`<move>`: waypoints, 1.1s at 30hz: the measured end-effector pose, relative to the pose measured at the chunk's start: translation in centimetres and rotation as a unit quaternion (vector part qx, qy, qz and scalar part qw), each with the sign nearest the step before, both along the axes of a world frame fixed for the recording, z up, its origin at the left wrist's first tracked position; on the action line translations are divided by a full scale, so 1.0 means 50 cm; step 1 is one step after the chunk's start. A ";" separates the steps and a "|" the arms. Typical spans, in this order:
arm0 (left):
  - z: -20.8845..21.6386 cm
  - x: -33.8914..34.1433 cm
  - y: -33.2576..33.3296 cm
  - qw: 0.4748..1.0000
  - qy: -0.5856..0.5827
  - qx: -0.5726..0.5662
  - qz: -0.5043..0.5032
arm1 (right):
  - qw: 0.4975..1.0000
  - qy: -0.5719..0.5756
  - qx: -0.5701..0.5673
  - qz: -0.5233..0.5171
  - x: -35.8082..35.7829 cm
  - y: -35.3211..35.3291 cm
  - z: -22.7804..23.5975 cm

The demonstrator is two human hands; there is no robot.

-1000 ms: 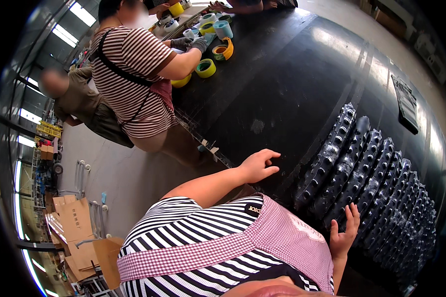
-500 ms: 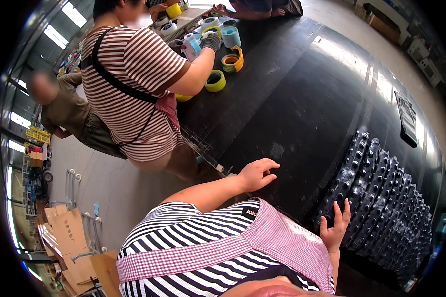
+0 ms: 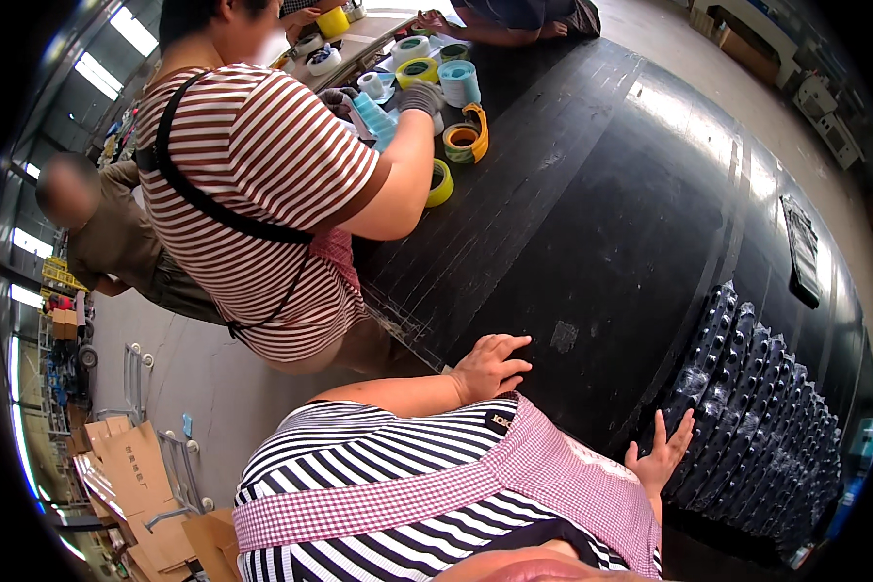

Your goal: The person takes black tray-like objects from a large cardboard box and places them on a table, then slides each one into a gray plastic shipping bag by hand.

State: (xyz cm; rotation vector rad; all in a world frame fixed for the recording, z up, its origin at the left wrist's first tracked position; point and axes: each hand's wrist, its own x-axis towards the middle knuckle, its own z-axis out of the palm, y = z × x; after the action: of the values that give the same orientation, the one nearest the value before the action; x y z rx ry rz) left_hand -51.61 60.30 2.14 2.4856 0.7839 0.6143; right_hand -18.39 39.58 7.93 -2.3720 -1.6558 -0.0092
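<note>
My left hand point(image 3: 493, 369) is over the near left edge of the black table point(image 3: 553, 242), fingers bent and apart, holding nothing. My right hand point(image 3: 662, 454) is raised with fingers spread beside a row of dark, knobbed strips point(image 3: 747, 427) wrapped in clear film. Its fingertips overlap the near end of the row; whether they touch it I cannot tell. The strips stand packed side by side at the right of the table.
To the left, a co-worker in a striped shirt point(image 3: 252, 165) handles a light-blue item point(image 3: 373, 118) with gloved hands. Tape rolls lie nearby, including a yellow roll point(image 3: 439, 184) and an orange-and-green roll point(image 3: 464, 143). A flat black package point(image 3: 800, 250) lies far right. Cardboard point(image 3: 131, 470) stands at the left.
The view has shifted, so the table sits lower in the picture. My left hand has drawn slightly back toward the table edge. The co-worker's arm and light-blue item have moved.
</note>
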 end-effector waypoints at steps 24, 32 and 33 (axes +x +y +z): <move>-0.009 -0.002 0.018 0.990 0.095 -0.099 -0.043 | 0.998 -0.016 -0.026 -0.046 -0.012 0.014 -0.002; -0.022 -0.003 0.014 0.991 0.108 -0.068 -0.044 | 0.999 -0.010 -0.017 -0.037 -0.005 0.010 -0.009; -0.023 -0.003 0.013 0.991 0.110 -0.067 -0.043 | 0.999 -0.010 -0.020 -0.041 -0.007 0.011 -0.008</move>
State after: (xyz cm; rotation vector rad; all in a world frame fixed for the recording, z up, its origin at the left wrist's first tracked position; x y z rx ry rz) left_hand -51.77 60.96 0.99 2.4746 0.7667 0.2507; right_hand -18.73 40.15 7.54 -2.4756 -1.5803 -0.0151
